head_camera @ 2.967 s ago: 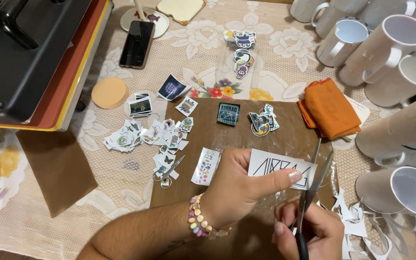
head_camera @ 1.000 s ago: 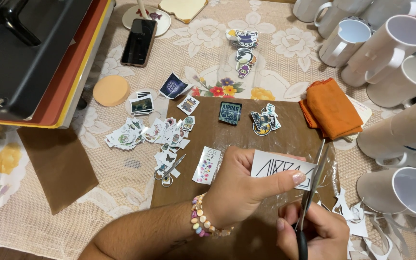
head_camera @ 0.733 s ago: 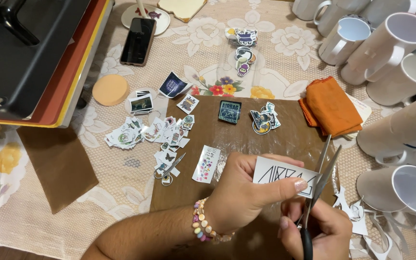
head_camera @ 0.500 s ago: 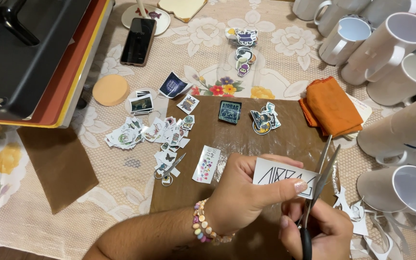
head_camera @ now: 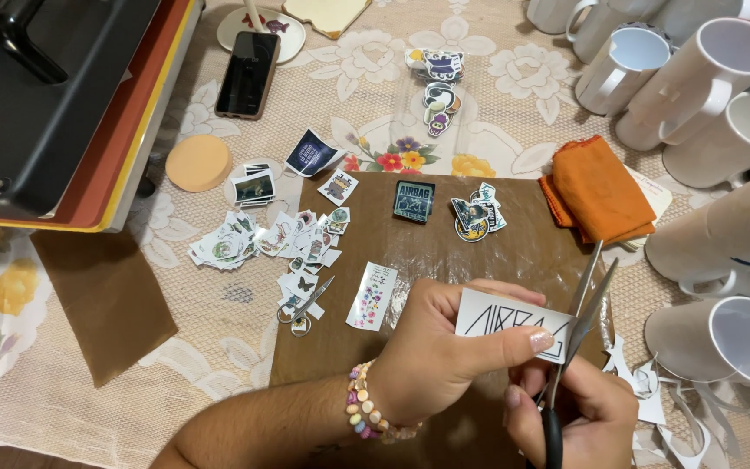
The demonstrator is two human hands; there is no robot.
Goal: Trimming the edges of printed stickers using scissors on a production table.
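Note:
My left hand point(head_camera: 444, 347) pinches a white paper cutout with black angular lettering point(head_camera: 507, 323) between thumb and fingers, above a brown sheet point(head_camera: 444, 252). My right hand point(head_camera: 579, 417) grips black-handled scissors point(head_camera: 579, 321), whose blades stand open around the cutout's right edge. A bead bracelet point(head_camera: 368, 408) circles my left wrist. White paper offcuts point(head_camera: 653, 391) lie to the right of my right hand.
Small printed cutouts point(head_camera: 279, 239) and little scissors point(head_camera: 305, 308) lie left of the sheet. Folded orange cloth point(head_camera: 596, 187), several white mugs point(head_camera: 722, 113), a phone point(head_camera: 248, 74), a round sponge point(head_camera: 199, 162) and a heat press point(head_camera: 54, 104) surround the work area.
The cutout and my left hand have shifted slightly right and down; the scissor blades have moved onto the cutout's right edge.

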